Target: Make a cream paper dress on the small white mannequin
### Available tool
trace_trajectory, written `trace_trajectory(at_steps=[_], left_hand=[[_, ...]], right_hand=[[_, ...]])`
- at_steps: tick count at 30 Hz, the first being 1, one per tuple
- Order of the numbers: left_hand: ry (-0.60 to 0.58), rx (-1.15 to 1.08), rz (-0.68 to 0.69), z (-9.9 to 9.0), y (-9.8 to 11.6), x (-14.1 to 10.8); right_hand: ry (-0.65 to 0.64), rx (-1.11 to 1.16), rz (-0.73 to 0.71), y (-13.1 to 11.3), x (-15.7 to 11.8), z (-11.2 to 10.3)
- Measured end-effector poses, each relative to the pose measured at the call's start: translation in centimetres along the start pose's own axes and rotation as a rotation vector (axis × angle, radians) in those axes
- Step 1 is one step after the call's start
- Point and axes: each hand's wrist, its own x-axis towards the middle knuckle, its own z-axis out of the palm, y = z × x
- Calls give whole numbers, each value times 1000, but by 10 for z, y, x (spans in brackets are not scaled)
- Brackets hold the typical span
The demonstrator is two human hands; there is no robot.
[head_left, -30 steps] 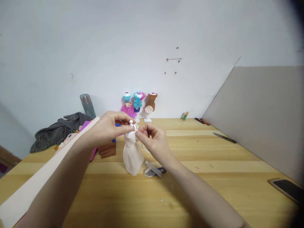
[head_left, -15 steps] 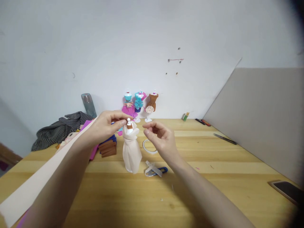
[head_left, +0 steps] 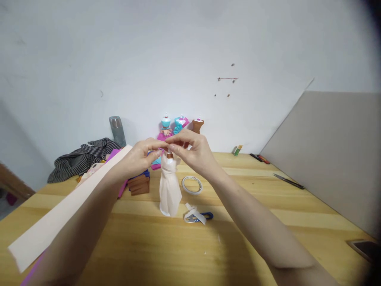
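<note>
A miniature dress form wrapped in a cream paper dress point(head_left: 170, 190) stands upright on the wooden table in front of me. A brown band circles its neck. My left hand point(head_left: 141, 158) reaches in from the left, fingers bent and closed at the top of the form. From the other side my right hand point(head_left: 195, 153) comes in with thumb and fingers closed, its fingertips meeting those of the left above the neck. What the fingertips hold is too small or hidden to name. Close by lie blue-handled thread snips point(head_left: 208, 215) with whitish strips point(head_left: 196, 212) across them.
A roll of white tape point(head_left: 192, 193) lies behind the snips. Folded brown paper point(head_left: 139, 185), a long cream paper strip point(head_left: 44, 234) and striped cloth point(head_left: 74, 163) are left, near a flask point(head_left: 117, 131). Decorated dress forms point(head_left: 166, 122) stand by the wall. Tweezers point(head_left: 288, 181) lie right.
My right hand has moved left and up to meet the left hand over the form's top. The view has shifted slightly, and the form still stands in the same place.
</note>
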Motion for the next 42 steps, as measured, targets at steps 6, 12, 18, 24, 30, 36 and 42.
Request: trace_trajectory(at_steps=[6, 12, 18, 24, 30, 36, 42], left_hand=[[91, 53, 30, 5, -7, -8], [189, 92, 89, 2, -8, -19], [97, 273, 313, -1, -10, -17], [-29, 282, 309, -4, -14, -8], [-94, 240, 338, -8, -13, -2], [-118, 260, 358, -10, -5, 1], [-96, 245, 367, -13, 0, 0]], right_hand=[[-3, -18, 0, -4, 0, 3], [-27, 12, 35, -1, 1, 5], [-18, 15, 53, 5, 0, 5], [-27, 3, 59, 4, 1, 6], [-31, -7, 72, 2, 1, 6], [-32, 25, 67, 3, 2, 6], [-50, 65, 112, 2, 1, 6]])
